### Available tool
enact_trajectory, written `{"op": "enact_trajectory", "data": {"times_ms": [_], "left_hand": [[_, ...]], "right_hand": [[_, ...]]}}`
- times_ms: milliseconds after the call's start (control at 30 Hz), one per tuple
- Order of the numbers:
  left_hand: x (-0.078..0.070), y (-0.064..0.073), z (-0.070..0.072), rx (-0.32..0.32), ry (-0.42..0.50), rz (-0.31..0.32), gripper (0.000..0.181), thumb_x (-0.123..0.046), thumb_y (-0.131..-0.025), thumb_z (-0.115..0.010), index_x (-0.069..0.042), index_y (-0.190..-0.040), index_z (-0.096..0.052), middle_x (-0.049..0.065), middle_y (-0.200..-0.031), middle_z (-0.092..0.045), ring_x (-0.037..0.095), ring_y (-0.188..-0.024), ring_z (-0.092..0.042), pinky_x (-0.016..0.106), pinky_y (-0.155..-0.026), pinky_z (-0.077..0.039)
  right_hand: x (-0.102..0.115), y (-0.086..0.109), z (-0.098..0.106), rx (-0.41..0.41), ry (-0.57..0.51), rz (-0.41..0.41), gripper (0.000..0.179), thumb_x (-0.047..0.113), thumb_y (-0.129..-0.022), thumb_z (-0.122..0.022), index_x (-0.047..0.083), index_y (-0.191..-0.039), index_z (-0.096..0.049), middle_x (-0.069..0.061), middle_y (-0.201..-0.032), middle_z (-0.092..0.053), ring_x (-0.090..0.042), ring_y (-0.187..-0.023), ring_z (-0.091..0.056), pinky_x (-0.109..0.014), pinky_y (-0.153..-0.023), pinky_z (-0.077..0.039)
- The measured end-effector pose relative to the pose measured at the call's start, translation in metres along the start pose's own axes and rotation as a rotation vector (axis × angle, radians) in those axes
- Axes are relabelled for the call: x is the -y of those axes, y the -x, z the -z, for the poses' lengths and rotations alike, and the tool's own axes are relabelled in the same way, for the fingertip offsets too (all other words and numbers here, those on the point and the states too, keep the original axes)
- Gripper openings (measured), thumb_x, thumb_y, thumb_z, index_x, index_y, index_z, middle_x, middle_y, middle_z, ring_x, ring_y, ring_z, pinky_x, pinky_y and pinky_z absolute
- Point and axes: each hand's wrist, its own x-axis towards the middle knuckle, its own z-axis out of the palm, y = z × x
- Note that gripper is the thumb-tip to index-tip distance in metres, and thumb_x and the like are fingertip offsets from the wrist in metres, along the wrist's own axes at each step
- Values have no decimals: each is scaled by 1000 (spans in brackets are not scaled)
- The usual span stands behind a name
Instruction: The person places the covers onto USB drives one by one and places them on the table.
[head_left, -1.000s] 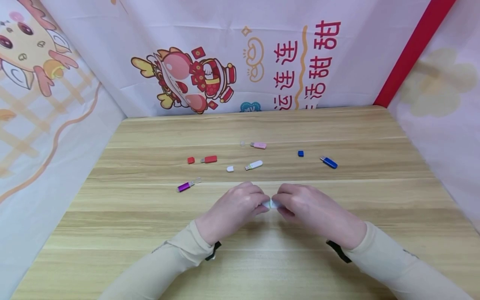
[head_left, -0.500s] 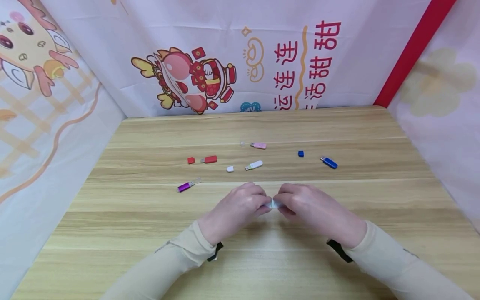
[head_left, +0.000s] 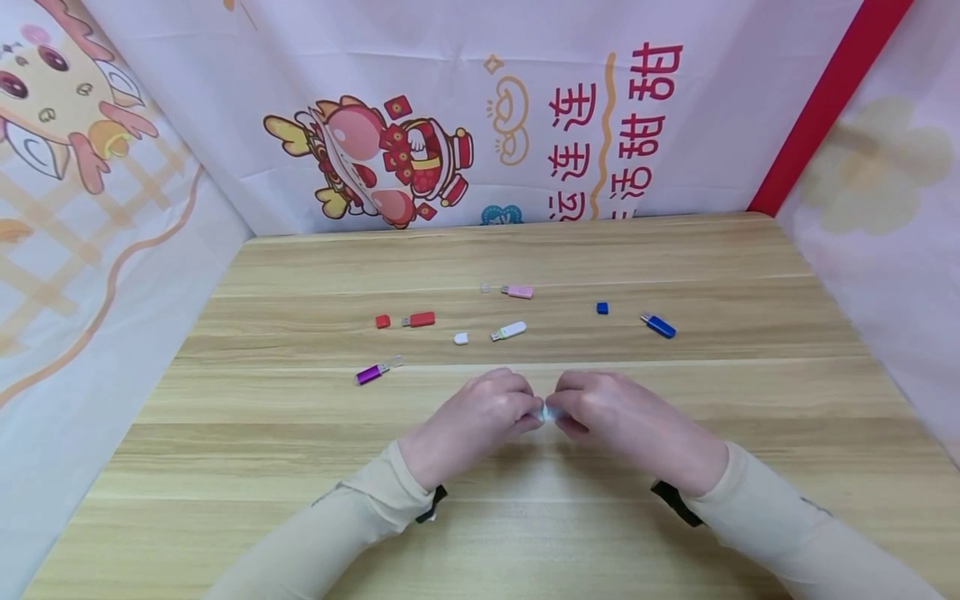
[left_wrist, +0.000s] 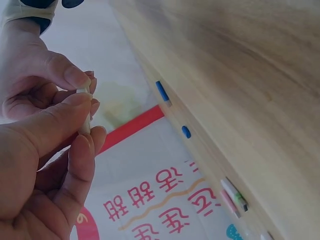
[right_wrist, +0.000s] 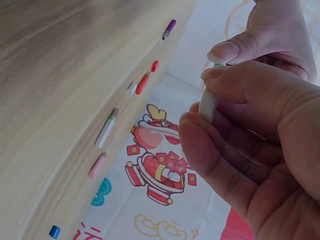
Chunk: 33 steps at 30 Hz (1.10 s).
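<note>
Both hands meet above the near middle of the table, fingertips almost together in the head view. Between thumb and fingers, the left hand (head_left: 480, 421) pinches one end of a small white USB flash drive (left_wrist: 85, 125). The right hand (head_left: 633, 425) pinches its other end; a white length of it shows under the right thumb in the right wrist view, with a bit of green by the left thumb. Fingers cover most of the drive. Beyond the hands lie another white USB drive (head_left: 510, 331) with a bared plug and a white cap (head_left: 461, 339) apart from it.
On the wooden table (head_left: 300, 467) lie a red USB drive (head_left: 422, 319) and red cap (head_left: 382, 322), a pink drive (head_left: 519, 292), a blue drive (head_left: 659, 326) and blue cap (head_left: 602, 308), and a purple drive (head_left: 370, 374) with a clear cap (head_left: 397, 361). Printed cloth walls enclose the table.
The left hand has shifted slightly right, toward the right hand. Less of the white drive shows between the fingertips. The things lying on the table have stayed put.
</note>
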Motion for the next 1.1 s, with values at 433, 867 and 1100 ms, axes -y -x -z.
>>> {"op": "enact_trajectory", "data": {"times_ms": [433,867,1100], "left_hand": [[8,7,-15,135,161,113,11,-7,-82,-81,-5,-92,-77,2,-85,-72,12,-79,-64,17,-75,-52],[13,7,-27,351,156,229,11,-20,-84,-81,-14,-92,-78,-7,-83,-69,3,-75,-55,18,-71,-46],[14,8,-29,373,160,255,11,-19,-83,-82,-13,-91,-77,-7,-81,-67,3,-74,-54,19,-69,-46]], "right_hand": [[-7,2,-20,83,-87,-53,15,-2,-77,-82,6,-87,-75,0,-80,-65,-2,-67,-57,-15,-61,-51],[-11,1,-40,194,-166,-129,10,1,-82,-79,6,-89,-76,2,-79,-64,0,-66,-53,-16,-62,-50],[-11,1,-43,202,-178,-142,9,3,-83,-79,6,-90,-76,3,-79,-62,-1,-66,-53,-16,-63,-50]]}}
